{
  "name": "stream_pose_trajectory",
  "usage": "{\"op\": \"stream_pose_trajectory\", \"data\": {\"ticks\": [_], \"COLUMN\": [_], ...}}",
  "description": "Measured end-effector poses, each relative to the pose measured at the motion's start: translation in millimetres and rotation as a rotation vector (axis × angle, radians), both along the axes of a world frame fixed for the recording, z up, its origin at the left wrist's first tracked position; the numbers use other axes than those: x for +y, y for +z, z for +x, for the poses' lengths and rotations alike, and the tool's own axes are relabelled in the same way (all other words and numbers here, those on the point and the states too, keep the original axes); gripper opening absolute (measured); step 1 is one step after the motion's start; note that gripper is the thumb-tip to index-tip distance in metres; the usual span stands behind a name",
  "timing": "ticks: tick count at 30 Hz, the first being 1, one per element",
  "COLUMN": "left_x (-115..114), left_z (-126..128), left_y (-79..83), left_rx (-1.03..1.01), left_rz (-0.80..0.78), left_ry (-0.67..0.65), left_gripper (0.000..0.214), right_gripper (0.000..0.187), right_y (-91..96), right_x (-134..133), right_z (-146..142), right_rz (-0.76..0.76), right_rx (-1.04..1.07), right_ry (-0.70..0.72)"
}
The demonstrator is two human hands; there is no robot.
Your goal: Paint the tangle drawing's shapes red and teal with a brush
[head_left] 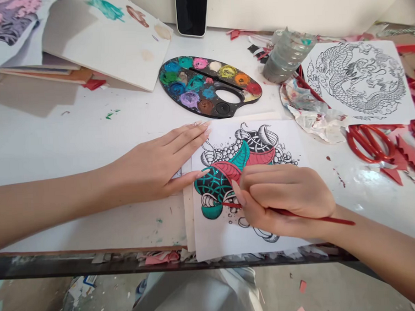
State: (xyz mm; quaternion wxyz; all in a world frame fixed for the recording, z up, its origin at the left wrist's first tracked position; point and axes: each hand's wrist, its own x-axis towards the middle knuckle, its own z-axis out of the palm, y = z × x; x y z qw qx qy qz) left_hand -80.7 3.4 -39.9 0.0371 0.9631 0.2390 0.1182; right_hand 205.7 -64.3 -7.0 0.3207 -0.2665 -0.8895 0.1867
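Your right hand (pixel 285 198) is curled closed, pinching a thin red paintbrush (pixel 334 220), its tip against the partly painted ink drawing on a paper sheet (pixel 220 239) lying between your hands. Your left hand (pixel 153 167) lies flat, fingers loosely spread, pressing on the sheet's left edge. Just ahead of your left fingertips sits a paint palette (pixel 222 111); beyond your right hand lie red scissors (pixel 368 144) and a printed dragon drawing (pixel 355 80).
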Motion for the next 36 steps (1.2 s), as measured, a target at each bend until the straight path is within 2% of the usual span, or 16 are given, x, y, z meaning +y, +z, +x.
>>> {"op": "stream_pose_trajectory", "data": {"ticks": [8, 21, 28, 36], "left_x": [0.8, -0.2, 0.3, 0.5], "left_z": [-1.0, -0.3, -0.9, -0.4], "left_y": [-0.2, -0.6, 0.3, 0.7], "left_rx": [0.008, -0.006, -0.012, -0.004], "left_rz": [-0.003, -0.02, -0.09, -0.074], "left_ry": [-0.003, 0.002, 0.008, 0.012], "left_gripper": [0.079, 0.078, 0.081, 0.08], "right_gripper": [0.053, 0.055, 0.054, 0.054], "right_y": [2.5, 3.2, 2.8, 1.8], "right_x": [0.9, 1.6, 1.4, 1.5], "right_z": [1.7, 1.4, 0.5, 4.1], "right_rz": [-0.036, -0.008, 0.01, -0.001], "right_rx": [-0.002, -0.029, -0.033, -0.04], "right_ry": [0.013, 0.02, 0.005, 0.041]}}
